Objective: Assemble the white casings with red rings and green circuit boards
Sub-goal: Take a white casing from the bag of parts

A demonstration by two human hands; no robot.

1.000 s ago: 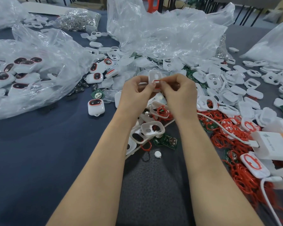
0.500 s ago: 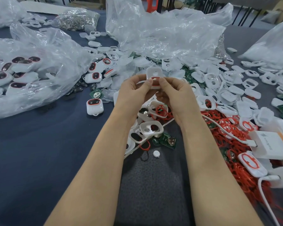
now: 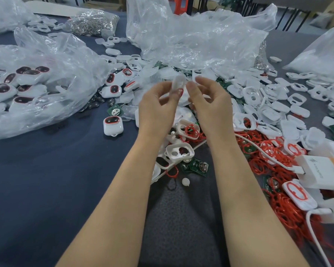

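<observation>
My left hand pinches a small white casing, blurred and tilted on edge, with a bit of red ring showing at its lower end. My right hand is just right of it, fingers spread, thumb tip close to the casing; I see nothing in it. Below the hands lie loose white casings, one with red rings in it, and green circuit boards. A heap of red rings spreads to the right.
Finished units fill a clear bag at left; one finished unit sits alone on the dark cloth. A big crumpled plastic bag lies behind. A white charger and cable are at right, several empty casings beyond.
Both hands rose a little and spread apart. The right hand's fingers came off the casing and opened, while the left hand turned the casing on edge.
</observation>
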